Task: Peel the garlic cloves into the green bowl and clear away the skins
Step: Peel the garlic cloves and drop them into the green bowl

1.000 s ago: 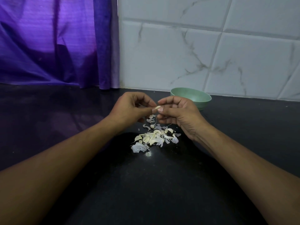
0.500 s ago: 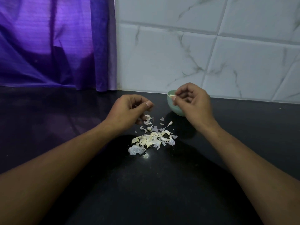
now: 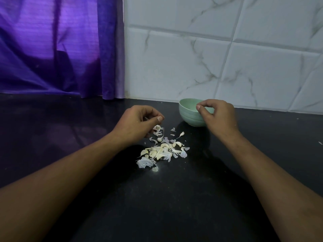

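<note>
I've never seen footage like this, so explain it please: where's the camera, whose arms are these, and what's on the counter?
No machine here: a person works bare-handed, and the camera sits on their head, looking forward and down, so both arms reach in from below. On the black counter lies a pile of garlic cloves and papery skins, with a green bowl behind it near the tiled wall. The left hand hovers, fingers curled, at the pile's far edge. The right hand is at the bowl's rim, thumb and forefinger pinched; whether either holds anything is too small to tell.
</note>
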Demonstrator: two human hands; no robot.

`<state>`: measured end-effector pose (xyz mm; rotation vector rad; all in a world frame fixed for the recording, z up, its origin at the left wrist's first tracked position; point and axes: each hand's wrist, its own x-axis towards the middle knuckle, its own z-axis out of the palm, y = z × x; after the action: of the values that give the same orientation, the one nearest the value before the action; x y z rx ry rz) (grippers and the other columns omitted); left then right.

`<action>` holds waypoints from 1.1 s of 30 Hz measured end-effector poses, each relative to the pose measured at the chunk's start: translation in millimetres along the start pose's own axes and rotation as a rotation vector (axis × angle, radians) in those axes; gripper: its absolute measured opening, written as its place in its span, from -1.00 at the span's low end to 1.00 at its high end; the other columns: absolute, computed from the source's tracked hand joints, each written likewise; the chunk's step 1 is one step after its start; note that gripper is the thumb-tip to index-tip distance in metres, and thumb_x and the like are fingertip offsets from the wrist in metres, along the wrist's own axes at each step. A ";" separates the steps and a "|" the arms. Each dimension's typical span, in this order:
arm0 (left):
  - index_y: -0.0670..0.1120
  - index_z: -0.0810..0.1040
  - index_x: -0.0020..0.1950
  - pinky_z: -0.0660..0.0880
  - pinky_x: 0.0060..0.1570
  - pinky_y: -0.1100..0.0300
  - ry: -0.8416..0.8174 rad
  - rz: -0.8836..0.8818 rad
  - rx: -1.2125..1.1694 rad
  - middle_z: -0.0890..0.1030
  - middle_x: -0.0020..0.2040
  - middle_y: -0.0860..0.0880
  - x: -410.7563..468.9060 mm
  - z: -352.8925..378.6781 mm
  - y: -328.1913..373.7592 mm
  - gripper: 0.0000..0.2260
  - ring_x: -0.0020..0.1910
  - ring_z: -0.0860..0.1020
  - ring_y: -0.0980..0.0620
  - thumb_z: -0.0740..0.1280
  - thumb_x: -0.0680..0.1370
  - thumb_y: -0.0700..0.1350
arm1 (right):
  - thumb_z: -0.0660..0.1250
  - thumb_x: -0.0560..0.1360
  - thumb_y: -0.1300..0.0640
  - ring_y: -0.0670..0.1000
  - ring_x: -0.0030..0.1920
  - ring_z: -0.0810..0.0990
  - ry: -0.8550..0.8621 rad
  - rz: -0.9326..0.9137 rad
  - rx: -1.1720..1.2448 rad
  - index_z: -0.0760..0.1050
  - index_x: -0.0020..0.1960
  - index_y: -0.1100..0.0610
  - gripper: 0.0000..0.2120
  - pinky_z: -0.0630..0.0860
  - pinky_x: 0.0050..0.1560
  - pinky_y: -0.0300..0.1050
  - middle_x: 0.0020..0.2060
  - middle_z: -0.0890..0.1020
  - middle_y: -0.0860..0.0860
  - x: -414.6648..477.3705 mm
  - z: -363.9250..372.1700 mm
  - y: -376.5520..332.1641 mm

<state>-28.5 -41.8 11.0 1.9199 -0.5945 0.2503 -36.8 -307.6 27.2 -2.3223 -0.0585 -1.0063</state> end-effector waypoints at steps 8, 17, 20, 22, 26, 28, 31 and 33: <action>-0.03 0.72 0.00 0.59 -0.32 0.22 -0.006 -0.015 0.041 0.73 -0.16 -0.03 1.8 -0.1 -3.3 -0.94 -0.32 0.61 0.10 0.45 0.60 -0.09 | 0.51 0.49 0.08 -0.01 -0.08 0.65 -0.148 -0.082 -0.093 0.69 0.05 -0.01 -0.87 0.56 0.16 0.07 -0.28 0.65 -0.17 -0.9 -2.8 -8.5; 0.02 0.73 -0.02 0.64 -0.25 0.14 -0.077 0.042 0.226 0.70 -0.21 0.04 2.5 -7.4 -3.2 -0.96 -0.38 0.56 0.20 0.48 0.58 -0.05 | 0.42 0.47 0.00 -0.06 -0.17 0.59 -0.038 -0.328 -0.083 0.67 -0.07 0.00 -0.90 0.54 0.06 0.08 -0.28 0.62 -0.15 -3.9 -10.9 -29.8; 0.02 0.73 -0.01 0.64 -0.20 0.12 -0.127 0.065 0.265 0.70 -0.21 0.06 1.6 -5.7 -2.2 -0.95 -0.32 0.62 0.17 0.48 0.58 -0.04 | 0.51 0.47 0.05 -0.13 -0.35 0.51 -0.206 -0.294 0.079 0.66 -0.16 0.00 -0.94 0.48 -0.23 -0.12 -0.38 0.59 -0.10 -6.3 -14.2 -43.2; 0.02 0.73 -0.02 0.64 -0.20 0.14 -0.149 0.070 0.276 0.71 -0.22 0.07 1.6 -4.1 -2.5 -0.95 -0.30 0.64 0.17 0.48 0.58 -0.04 | 0.53 0.48 0.14 -0.17 -0.41 0.48 -0.424 -0.238 0.084 0.69 -0.13 0.02 -0.96 0.44 -0.29 -0.19 -0.39 0.61 -0.09 -9.8 -12.8 -46.7; 0.02 0.73 -0.01 0.62 -0.20 0.19 -0.168 0.074 0.274 0.71 -0.21 0.09 1.5 -3.2 -3.8 -0.95 -0.27 0.65 0.19 0.48 0.59 -0.04 | 0.45 0.51 0.23 -0.30 -0.36 0.53 -0.603 -0.279 -0.137 0.71 0.01 0.01 -0.84 0.36 -0.29 -0.41 -0.29 0.65 -0.13 -13.0 -7.1 -39.9; 0.03 0.73 -0.01 0.63 -0.19 0.18 -0.168 0.077 0.275 0.71 -0.21 0.10 1.0 -3.3 -4.8 -0.95 -0.26 0.66 0.17 0.47 0.59 -0.04 | 0.41 0.52 0.22 -0.30 -0.27 0.55 -0.630 -0.285 -0.251 0.71 0.08 -0.07 -0.75 0.45 -0.20 -0.32 -0.17 0.69 -0.14 -12.4 -4.1 -37.0; 0.04 0.73 -0.01 0.63 -0.19 0.15 -0.175 0.075 0.277 0.71 -0.21 0.11 1.3 -2.7 -5.9 -0.95 -0.25 0.66 0.15 0.47 0.59 -0.02 | 0.40 0.54 0.20 -0.13 -0.05 0.62 -0.699 -0.247 -0.368 0.69 0.14 -0.10 -0.72 0.57 0.03 -0.09 -0.02 0.70 -0.14 -13.0 3.7 -33.3; 0.05 0.73 0.00 0.62 -0.20 0.19 -0.181 0.073 0.279 0.72 -0.21 0.11 1.4 -2.3 -6.0 -0.95 -0.26 0.66 0.17 0.47 0.59 -0.02 | 0.42 0.53 0.18 -0.06 -0.01 0.65 -0.712 -0.239 -0.381 0.70 0.09 -0.09 -0.77 0.59 0.04 -0.06 -0.03 0.71 -0.14 -13.2 7.9 -31.6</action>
<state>-24.0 -38.2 7.8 2.2081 -0.7844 0.2163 -49.5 -274.9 30.1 -2.9728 -0.4701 -0.2501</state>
